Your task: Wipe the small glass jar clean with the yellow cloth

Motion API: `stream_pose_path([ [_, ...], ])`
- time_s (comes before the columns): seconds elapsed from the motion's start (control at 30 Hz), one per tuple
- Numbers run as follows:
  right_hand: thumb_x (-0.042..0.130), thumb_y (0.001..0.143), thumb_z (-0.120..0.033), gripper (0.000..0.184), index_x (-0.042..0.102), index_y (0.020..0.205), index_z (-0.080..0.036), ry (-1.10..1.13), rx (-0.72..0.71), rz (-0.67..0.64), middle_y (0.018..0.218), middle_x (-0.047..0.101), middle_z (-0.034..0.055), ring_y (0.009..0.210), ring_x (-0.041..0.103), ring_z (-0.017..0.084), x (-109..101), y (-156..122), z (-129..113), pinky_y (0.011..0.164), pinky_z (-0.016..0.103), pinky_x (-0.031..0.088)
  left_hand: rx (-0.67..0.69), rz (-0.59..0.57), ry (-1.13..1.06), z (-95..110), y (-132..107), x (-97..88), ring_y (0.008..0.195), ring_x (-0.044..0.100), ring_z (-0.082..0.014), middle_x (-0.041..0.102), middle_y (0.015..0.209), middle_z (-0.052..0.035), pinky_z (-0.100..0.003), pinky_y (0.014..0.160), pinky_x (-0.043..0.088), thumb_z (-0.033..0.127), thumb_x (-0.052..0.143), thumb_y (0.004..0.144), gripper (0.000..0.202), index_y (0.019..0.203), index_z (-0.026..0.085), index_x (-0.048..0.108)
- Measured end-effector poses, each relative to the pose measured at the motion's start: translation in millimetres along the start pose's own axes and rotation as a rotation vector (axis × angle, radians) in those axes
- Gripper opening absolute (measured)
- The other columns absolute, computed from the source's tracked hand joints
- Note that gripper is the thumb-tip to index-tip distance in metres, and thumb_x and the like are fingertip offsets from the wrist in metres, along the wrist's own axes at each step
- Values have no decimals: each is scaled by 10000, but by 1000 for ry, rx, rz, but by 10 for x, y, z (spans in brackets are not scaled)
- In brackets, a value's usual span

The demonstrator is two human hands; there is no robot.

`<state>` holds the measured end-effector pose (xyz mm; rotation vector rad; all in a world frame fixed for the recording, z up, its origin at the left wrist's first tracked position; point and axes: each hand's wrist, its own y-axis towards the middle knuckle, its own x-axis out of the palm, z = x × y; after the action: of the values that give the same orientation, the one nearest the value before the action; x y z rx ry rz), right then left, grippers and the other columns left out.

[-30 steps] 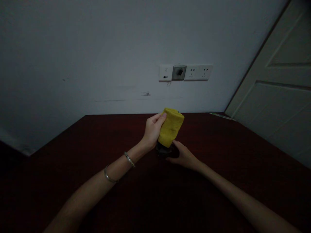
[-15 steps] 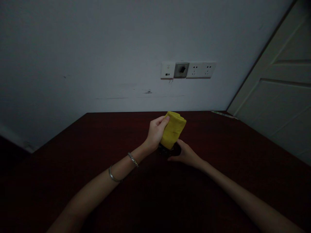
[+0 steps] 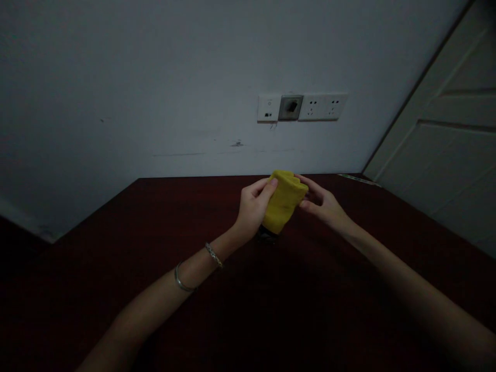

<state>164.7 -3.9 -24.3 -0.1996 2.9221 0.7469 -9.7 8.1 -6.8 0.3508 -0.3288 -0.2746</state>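
A folded yellow cloth (image 3: 285, 204) is held up at a tilt over the dark table. My left hand (image 3: 253, 206) is closed on its left side, with the thumb pressed on the front face. At the cloth's upper right edge, my right hand (image 3: 325, 209) has its thumb and fingers around the corner; the fingertips are partly hidden behind the folds. Just below the cloth's lower end shows a small black, glossy object (image 3: 267, 236), mostly covered and too dark to make out. Two silver bracelets (image 3: 214, 254) circle my left forearm.
The dark red table (image 3: 186, 206) meets a pale wall (image 3: 174, 77) at its back edge. Switches and sockets (image 3: 302, 107) sit on the wall above. A thin patterned strip (image 3: 359, 180) lies at the back right corner, near a white panelled door (image 3: 445, 155).
My right hand has moved up from the dark object below to the cloth's upper right edge. My left hand and the cloth have shifted slightly right and up.
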Motion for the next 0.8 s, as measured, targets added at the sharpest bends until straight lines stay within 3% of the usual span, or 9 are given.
stream_pose_path([
  [0.13,798,619,-379,515,620,1079,-231,4,27,48,1087,702,58,993,657,252,228,105,-216,880,427,542,91,-15,93,23,4,-5,1043,613,-223,658,1183,-117,-331,858,492,358,611,821,283,999,163,714],
  [0.3,774,613,-361,423,665,982,-185,31,59,120,1084,710,88,1003,655,261,322,238,-118,916,450,517,74,-12,89,57,72,-84,1012,618,-215,685,1122,-109,-331,839,495,354,613,824,281,998,159,715],
  [0.47,757,630,-363,377,688,954,-182,-8,84,152,1047,722,83,974,662,262,243,275,-69,871,436,530,-44,-113,97,51,217,-248,892,638,-177,710,1014,-98,-309,800,485,330,598,827,260,983,157,714],
  [0.6,759,620,-376,372,684,928,-181,33,251,278,943,730,68,851,681,254,114,257,-64,723,367,554,-189,-217,261,-23,323,-399,899,642,-186,683,1084,-116,-293,720,484,332,604,812,348,1119,176,646],
  [0.73,710,660,-391,338,658,915,-176,115,347,359,837,720,65,707,677,211,-55,272,-30,597,297,543,-183,-407,584,-156,313,-525,1027,618,-254,654,1150,-155,-372,843,479,443,646,771,488,1162,153,612],
  [0.8,701,660,-384,315,646,886,-173,141,372,390,801,711,63,655,663,189,-130,294,-2,560,277,535,-224,-523,757,-222,272,-558,1126,580,-301,598,1256,-183,-409,924,451,502,690,714,665,1258,148,547],
])
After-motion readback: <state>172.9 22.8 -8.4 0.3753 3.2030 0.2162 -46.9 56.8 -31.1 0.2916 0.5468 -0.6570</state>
